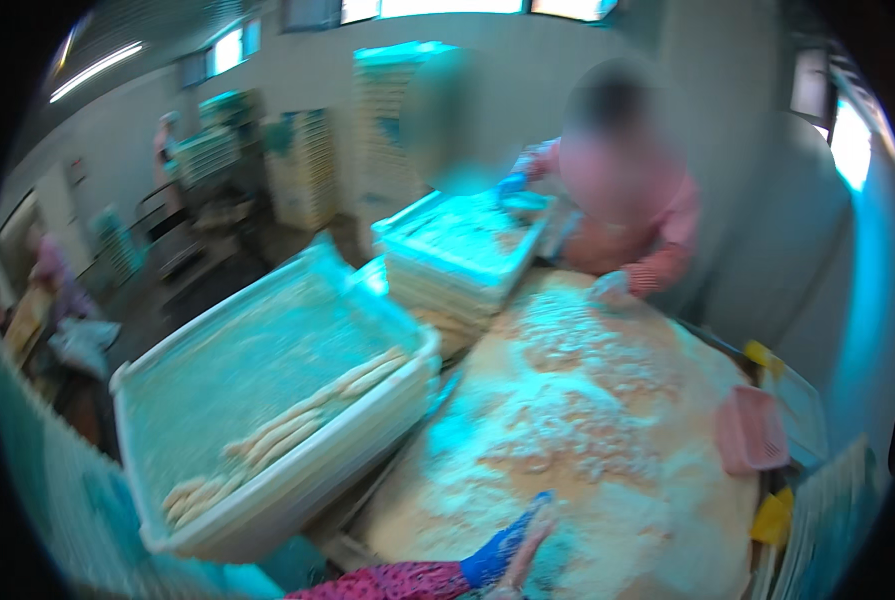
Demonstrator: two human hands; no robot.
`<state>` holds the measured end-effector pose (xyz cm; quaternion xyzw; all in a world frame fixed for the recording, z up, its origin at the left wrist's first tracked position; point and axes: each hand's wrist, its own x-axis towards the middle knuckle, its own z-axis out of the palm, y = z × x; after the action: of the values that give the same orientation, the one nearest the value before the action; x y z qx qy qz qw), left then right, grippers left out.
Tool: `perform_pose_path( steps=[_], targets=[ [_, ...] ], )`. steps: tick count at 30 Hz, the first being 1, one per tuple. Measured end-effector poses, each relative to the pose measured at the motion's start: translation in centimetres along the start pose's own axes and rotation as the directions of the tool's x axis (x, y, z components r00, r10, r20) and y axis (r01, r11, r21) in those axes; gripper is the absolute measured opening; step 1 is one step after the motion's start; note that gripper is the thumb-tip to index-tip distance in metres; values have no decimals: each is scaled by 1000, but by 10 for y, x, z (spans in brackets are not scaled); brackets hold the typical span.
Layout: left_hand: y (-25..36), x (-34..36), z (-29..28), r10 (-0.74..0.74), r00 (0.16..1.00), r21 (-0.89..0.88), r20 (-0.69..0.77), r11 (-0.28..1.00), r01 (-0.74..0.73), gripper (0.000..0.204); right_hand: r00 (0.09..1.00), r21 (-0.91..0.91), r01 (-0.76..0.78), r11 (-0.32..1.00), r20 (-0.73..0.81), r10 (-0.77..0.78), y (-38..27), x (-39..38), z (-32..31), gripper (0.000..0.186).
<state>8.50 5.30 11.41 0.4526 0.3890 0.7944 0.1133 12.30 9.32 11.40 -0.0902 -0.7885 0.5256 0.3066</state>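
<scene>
White plastic forms the tray (312,495) at eight o'clock, with dough strips (292,435) along its right side. At five o'clock, the blurred, blue-gloved left hand (512,538) meets a pale strip (529,548); its grip I can't tell, nor the right hand's. At four, a pink basket (752,430).

The large tray (312,478) looks like smooth plastic with a faint sheen, its floor powdery and matt. The dough ropes (287,434) inside are smooth and dull. Pale powder (447,500) gives the table (702,505) a matt, grainy surface, rough where the lumpy pieces (567,430) lie. The pink basket (752,432) is plastic; the patterned sleeve (397,582), matt cloth; the blue glove (495,556), smooth and rubbery-looking.
</scene>
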Motion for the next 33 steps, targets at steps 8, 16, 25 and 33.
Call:
perform_pose_path(
  steps=[8, 16, 25, 33],
  targets=[
    [79, -11, -74, -368, 884, 210, -288, 876, 434, 66, 996, 91, -11, 996, 93, 2, -7, -33, 7, 96],
    [318, -39, -260, 118, 878, 848, -463, 346, 401, 77, 985, 216, -85, 973, -127, 114, 18, 15, -32, 98],
    [385, -98, -332, -500, 224, -63, -836, 494, 867, 53, 996, 75, -64, 995, -56, 69, 16, 7, -38, 96],
    [392, -137, -433, -450, 517, 239, -728, 540, 807, 47, 924, 14, -324, 946, 221, 313, 58, -44, -90, 28]
  ],
)
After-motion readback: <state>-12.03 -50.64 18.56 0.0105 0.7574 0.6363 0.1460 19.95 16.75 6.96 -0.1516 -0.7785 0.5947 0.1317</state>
